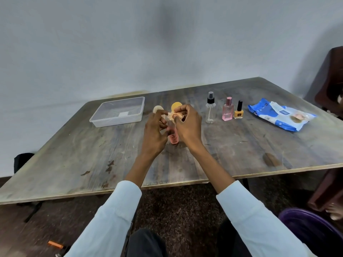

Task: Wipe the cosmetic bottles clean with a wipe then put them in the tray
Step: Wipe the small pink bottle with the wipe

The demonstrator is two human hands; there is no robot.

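A pink-orange cosmetic bottle stands upright at the table's middle. My left hand holds it by the side, fingers curled round it. My right hand pinches a crumpled wipe against the bottle's top. Behind my hands stand a pale round-topped item and a yellow round-topped one, both partly hidden. To the right stand a clear spray bottle, a pink perfume bottle and a yellow nail polish bottle. The clear plastic tray lies at the back left.
A blue and white wipes pack lies at the table's right. The worn wooden table has its front edge near my sleeves. A dark chair stands at the far right, a purple tub on the floor.
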